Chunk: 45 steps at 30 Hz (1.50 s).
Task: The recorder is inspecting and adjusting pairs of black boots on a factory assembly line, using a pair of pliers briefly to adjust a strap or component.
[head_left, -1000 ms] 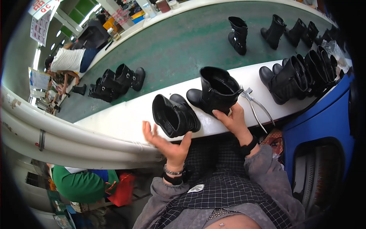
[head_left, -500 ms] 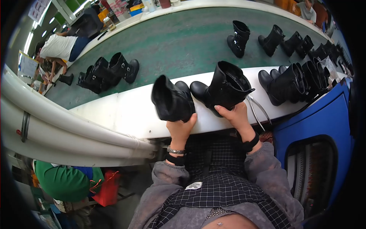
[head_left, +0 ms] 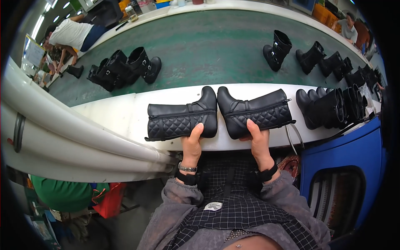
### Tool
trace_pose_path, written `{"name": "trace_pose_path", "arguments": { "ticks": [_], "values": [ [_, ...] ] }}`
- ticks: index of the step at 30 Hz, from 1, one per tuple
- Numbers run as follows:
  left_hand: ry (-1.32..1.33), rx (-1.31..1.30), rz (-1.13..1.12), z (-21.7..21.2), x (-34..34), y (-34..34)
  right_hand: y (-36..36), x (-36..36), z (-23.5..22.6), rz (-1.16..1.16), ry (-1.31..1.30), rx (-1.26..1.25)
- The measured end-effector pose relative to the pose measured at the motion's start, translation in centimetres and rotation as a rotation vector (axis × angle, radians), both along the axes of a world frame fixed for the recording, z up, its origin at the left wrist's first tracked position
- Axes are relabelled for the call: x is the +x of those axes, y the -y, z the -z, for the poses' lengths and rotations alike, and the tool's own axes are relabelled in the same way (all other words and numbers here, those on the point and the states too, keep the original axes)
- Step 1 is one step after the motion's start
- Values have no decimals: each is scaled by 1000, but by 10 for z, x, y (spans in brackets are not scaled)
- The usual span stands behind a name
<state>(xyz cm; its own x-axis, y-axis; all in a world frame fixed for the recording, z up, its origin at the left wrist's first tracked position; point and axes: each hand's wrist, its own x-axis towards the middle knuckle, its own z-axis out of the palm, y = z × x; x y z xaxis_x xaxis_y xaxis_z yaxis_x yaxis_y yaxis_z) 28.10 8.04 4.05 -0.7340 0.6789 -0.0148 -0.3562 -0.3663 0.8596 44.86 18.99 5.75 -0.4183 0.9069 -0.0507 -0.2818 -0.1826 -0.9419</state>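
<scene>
Boots at centre frame: the left hand (head_left: 192, 143) grips the left boot (head_left: 181, 120), the right hand (head_left: 258, 139) the right boot (head_left: 258, 110); they look soft-shafted and light, best held by the quilted shaft.

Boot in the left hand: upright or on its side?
On its side: the left boot lies with shaft pointing left, toe toward the other boot.

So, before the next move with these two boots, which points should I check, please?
1. Left hand grips the left boot: ok.
2. Right hand grips the right boot: ok.
3. Both boots lie sideways, soles facing each other: ok.
4. Side zippers closed: appears ok on both.
5. White ledge has bare room left of the boots: ok.
6. Far sides of the boots: cannot tell.
</scene>
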Motion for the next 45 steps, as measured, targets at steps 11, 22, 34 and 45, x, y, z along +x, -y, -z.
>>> {"name": "trace_pose_path", "arguments": {
  "ticks": [11,22,34,45],
  "values": [
    [-226,-2,-31,0,5,-1,-1,2,0,-108,56,-3],
    [-199,-1,-31,2,8,0,2,5,1,-161,98,81],
    [-141,16,29,6,0,2,1,5,2,-120,0,32],
    [62,65,18,1,17,-2,2,1,2,-92,-55,7]
  ]
}}
